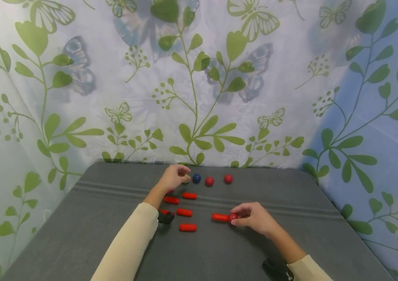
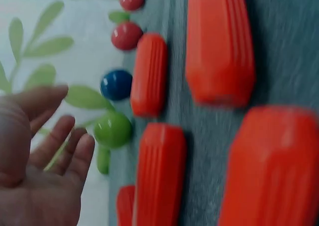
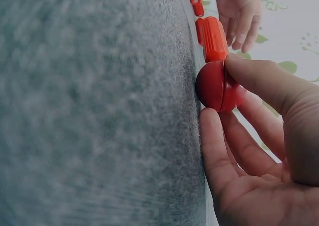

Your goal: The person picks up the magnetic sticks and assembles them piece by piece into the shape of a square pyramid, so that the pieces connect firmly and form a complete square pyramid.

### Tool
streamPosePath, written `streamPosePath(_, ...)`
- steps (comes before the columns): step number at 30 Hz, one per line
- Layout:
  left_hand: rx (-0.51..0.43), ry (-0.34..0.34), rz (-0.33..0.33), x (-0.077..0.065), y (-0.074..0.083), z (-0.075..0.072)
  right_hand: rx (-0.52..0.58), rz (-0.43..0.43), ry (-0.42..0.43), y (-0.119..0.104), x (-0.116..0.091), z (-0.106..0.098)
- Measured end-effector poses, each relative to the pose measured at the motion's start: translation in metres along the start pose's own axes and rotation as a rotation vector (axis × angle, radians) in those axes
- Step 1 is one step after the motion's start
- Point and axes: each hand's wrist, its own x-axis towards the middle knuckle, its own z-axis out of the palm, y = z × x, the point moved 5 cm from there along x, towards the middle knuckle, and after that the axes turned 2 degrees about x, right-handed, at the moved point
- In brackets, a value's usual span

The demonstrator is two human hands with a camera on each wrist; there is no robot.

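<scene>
My right hand (image 1: 255, 219) pinches a red ball (image 3: 212, 86) between thumb and fingers, low over the grey table. In the head view, the ball lies at the right end of a red ribbed rod (image 1: 219, 217), in line with it. Toward the back of the table my left hand (image 1: 173, 178) hovers beside a green ball (image 2: 112, 129), its fingers loosely bent with nothing between them. From the head, the fingers partly cover that green ball. A blue ball (image 1: 196, 178) sits just right of it.
Two more red balls, one nearer (image 1: 209, 181) and one farther right (image 1: 228, 178), lie toward the table's back edge. Several red rods (image 1: 187, 227) are scattered under and beside the left forearm. Behind the grey table (image 1: 220, 257) hangs a leaf-patterned curtain (image 1: 199, 97).
</scene>
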Motion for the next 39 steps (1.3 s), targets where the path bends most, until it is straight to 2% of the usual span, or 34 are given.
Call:
streamPosePath(4, -0.001, -0.049, -0.002, 0.009, -0.007, 0.0, -0.003, 0.01, -0.001, -0.001, 0.001, -0.001)
streamPosePath(13, 0.054, -0.033, -0.076, 0.019, -0.028, 0.004, -0.006, 0.016, -0.011, -0.001, 0.003, -0.001)
streamPosePath(18, 0.047, -0.049, -0.077, 0.019, -0.029, 0.005, -0.002, 0.013, -0.013, -0.001, 0.002, -0.001)
streamPosePath(25, 0.056, -0.03, -0.077, 0.015, -0.027, 0.008, -0.004, 0.006, -0.015, 0.0, 0.001, 0.0)
streamPosePath(31, 0.026, -0.016, 0.003, 0.008, -0.016, 0.011, -0.026, -0.015, 0.001, 0.0, -0.001, -0.001)
streamPosePath(39, -0.046, -0.111, 0.135, -0.021, 0.018, 0.03, -0.034, -0.017, 0.0, 0.001, -0.005, -0.004)
